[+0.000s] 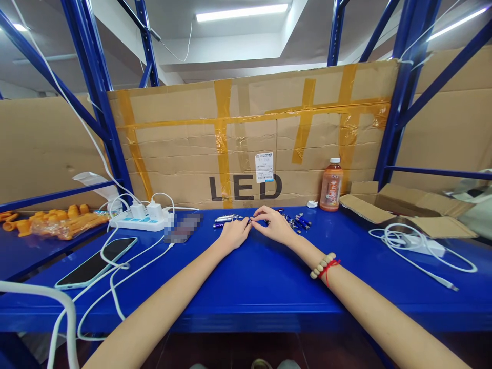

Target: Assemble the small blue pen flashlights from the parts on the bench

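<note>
Over the blue tabletop (265, 279), my left hand (235, 233) and my right hand (274, 225) meet fingertip to fingertip. Both are closed in a pinch on something small and dark, mostly hidden by the fingers. A wooden bead bracelet (323, 265) with a red string circles my right wrist. Just beyond my left hand lie several slim silver and blue metal tubes (228, 219). Beside my right hand is a loose cluster of short blue metal cylinders (303, 222) with silver parts; what they are is too small to tell.
To the left are a phone (98, 262), white cables, a power strip (142, 221) and orange plastic parts (63, 221). At the back right stand a drink bottle (331, 185) and an open carton (413, 205). A coiled white cable (423, 246) lies right. Large cardboard (180, 154) closes the back.
</note>
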